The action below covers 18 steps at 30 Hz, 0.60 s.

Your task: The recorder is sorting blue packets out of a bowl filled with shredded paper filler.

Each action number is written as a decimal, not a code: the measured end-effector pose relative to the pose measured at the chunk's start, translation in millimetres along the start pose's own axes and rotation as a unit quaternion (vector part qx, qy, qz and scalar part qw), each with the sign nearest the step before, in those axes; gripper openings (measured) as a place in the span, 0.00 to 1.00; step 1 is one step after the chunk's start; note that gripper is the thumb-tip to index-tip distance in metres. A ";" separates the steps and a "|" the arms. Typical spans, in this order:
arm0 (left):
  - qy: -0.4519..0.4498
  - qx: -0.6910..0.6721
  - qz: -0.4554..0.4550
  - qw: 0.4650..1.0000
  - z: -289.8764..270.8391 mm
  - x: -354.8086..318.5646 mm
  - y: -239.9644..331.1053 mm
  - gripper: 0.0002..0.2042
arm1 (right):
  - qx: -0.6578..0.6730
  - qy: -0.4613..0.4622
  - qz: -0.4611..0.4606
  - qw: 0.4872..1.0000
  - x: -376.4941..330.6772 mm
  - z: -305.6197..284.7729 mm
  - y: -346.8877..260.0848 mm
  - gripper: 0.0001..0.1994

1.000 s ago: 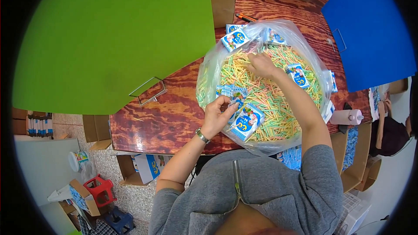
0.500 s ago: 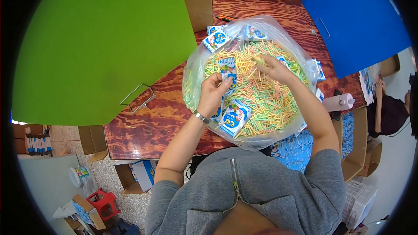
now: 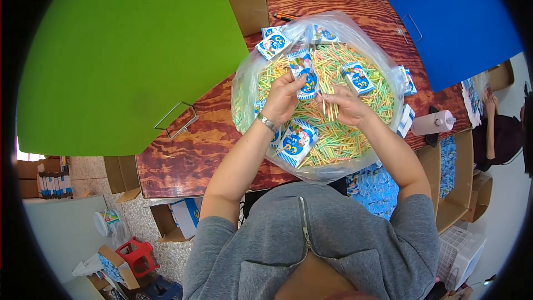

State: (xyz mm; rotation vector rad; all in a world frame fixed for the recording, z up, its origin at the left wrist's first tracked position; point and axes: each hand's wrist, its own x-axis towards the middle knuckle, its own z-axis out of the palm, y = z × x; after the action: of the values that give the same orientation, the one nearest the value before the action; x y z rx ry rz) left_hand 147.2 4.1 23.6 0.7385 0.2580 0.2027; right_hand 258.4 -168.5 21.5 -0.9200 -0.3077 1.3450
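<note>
While the red wood-grained table spreads out below, a big clear plastic bag sits open on it, loaded with pastel sticks, and the action is right over that heap! Both arms come up from the lower edge and angle inward, elbows wide, the left arm slanting right, the right arm slanting left. Left hand: clamped on a blue-and-white packet, thumb across its front, the packet pointing away from the body and leaning a touch left at the top. Right hand: nearly level with it, fingers aimed left, pinched together on a small bunch of sticks just beside the packet. Whether fingertips brush the packet, I can't tell. A metal band rings the left wrist, and those slim held sticks lie roughly lengthwise toward the chest.
</note>
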 end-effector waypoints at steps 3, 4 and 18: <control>-0.045 0.014 -0.029 0.998 -9.1 7.0 3.5 0.11 | 0.009 -0.015 0.026 1.000 -6.5 13.7 -5.2 0.10; -0.046 0.014 -0.029 0.998 -7.7 8.8 5.2 0.11 | 0.003 -0.012 0.047 0.999 -8.7 15.1 -6.8 0.10; -0.185 0.184 -0.113 0.959 -3.5 1.1 30.1 0.17 | -0.091 0.001 0.102 0.991 -9.6 10.4 -2.8 0.09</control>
State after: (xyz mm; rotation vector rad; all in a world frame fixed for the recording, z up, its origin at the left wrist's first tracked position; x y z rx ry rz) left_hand 144.4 28.4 41.5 1.0910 0.0186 -0.2083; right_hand 251.0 -173.1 32.9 -1.1285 -0.3464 1.5207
